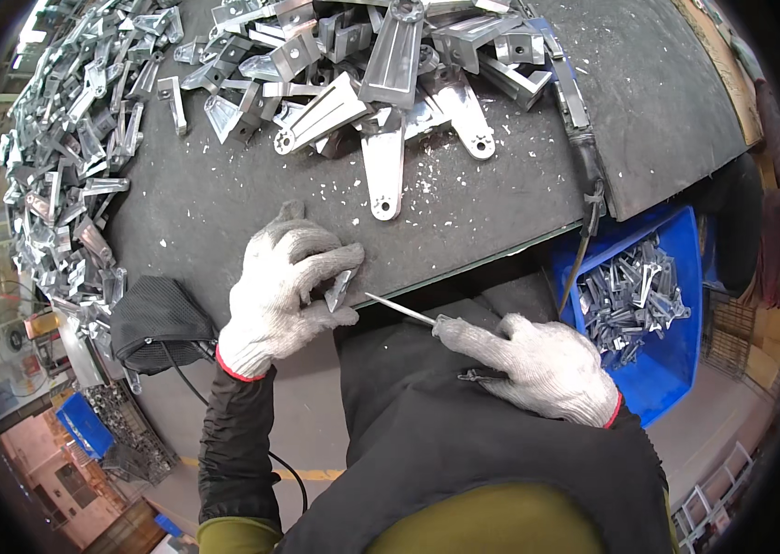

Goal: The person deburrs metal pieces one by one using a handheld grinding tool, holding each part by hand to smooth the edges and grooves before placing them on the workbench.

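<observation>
Near the front edge of the dark work table, my left hand, in a white knit glove, is closed on a small metal bracket. Most of that bracket is hidden by the fingers. My right hand, gloved too, grips a thin pointed file, whose handle is covered by the palm. The file's tip points left toward the bracket and appears slightly apart from it. Beyond my hands lies a heap of shiny cast metal brackets, some with a rounded end and a hole.
More small metal brackets cover the table's left side. A blue bin holding similar parts stands at right, below the table edge. A black tool with a hose hangs over that edge. Beside my left wrist is a black mesh-covered object. Metal chips dot the tabletop.
</observation>
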`<state>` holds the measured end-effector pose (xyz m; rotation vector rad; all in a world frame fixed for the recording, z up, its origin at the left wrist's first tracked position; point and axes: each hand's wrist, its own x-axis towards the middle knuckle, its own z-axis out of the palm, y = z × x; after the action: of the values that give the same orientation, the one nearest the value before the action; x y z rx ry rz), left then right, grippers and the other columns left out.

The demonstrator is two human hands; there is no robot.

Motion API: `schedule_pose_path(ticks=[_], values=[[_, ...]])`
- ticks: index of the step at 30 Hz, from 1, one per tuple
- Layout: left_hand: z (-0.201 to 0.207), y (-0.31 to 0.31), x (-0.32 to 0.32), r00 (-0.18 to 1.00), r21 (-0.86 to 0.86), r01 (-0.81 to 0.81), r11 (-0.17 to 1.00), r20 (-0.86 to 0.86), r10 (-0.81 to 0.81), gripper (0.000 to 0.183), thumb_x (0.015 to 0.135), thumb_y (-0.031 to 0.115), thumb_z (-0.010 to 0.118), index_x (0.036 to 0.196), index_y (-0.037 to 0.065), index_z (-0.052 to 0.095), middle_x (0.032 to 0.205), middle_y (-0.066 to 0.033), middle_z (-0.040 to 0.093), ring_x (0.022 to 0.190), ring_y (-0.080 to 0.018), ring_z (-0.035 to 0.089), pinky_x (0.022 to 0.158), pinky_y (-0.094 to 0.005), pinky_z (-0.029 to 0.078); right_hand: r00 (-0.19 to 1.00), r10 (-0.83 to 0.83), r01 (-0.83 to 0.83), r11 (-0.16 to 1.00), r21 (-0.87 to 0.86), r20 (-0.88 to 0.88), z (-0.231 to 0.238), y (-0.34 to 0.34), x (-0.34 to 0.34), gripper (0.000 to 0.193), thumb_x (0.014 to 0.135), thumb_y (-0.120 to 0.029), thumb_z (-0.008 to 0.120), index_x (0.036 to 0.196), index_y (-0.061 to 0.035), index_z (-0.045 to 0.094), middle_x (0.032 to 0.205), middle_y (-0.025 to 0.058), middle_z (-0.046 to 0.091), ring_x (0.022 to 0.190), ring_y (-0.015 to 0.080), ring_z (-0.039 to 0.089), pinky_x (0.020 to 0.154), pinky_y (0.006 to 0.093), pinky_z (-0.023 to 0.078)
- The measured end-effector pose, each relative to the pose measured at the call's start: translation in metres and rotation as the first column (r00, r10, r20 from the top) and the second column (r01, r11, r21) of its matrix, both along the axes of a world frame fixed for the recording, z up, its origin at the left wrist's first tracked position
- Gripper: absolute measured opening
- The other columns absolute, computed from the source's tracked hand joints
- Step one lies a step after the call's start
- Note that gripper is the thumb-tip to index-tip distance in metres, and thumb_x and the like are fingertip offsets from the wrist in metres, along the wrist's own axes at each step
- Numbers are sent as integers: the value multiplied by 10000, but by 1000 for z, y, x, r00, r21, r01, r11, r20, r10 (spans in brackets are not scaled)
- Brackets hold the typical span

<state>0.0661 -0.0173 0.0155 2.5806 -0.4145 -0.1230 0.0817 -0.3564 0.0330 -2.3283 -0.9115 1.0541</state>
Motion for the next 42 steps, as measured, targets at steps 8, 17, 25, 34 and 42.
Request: schedule_pose_path(ticks=[8,17,25,34,42], values=[[-1,-2,4,997,11,29,1000,70,-30,797,454,337,966,1215,164,803,1156,-37,723,1158,-309,667,1100,-503,480,996,74,-79,993,-86,-58,14,30,21,723,1001,-257,673,1613,-532,403,915,198,628,724,416,726,631,521,603],[-3,3,4,997,7,29,1000,68,-29,770,467,329,969,1207,194,808,1148,-8,712,1191,-293,653,1109,-493,468,878,133,-6,964,267,-459,10,52,61,912,934,-178,616,1737,-302,201,1218,251,746,978,424,762,872,515,612],[4,2,8,997,25,48,999,63,-49,736,522,319,964,1231,219,793,1154,21,702,1181,-264,661,1109,-484,471,816,38,103,972,210,-576,-1,36,37,987,925,-252,711,1748,-268,167,1418,210,690,1191,430,713,1028,471,560],[8,-23,3,883,-599,-304,741,116,456,499,708,-5,914,1166,37,723,1346,-139,615,1148,-229,656,959,-379,568,919,-211,270,952,143,-333,9,-24,8,907,931,-315,757,1706,-218,296,1337,213,705,1164,431,701,992,480,561],[2,-3,-40,757,-324,-598,733,71,649,542,787,9,901,1288,43,698,1116,-91,747,920,-153,711,858,-300,588,944,-192,210,977,39,-267,8,-6,-5,843,953,-347,748,1689,-272,345,1172,224,713,1015,419,723,888,494,583]])
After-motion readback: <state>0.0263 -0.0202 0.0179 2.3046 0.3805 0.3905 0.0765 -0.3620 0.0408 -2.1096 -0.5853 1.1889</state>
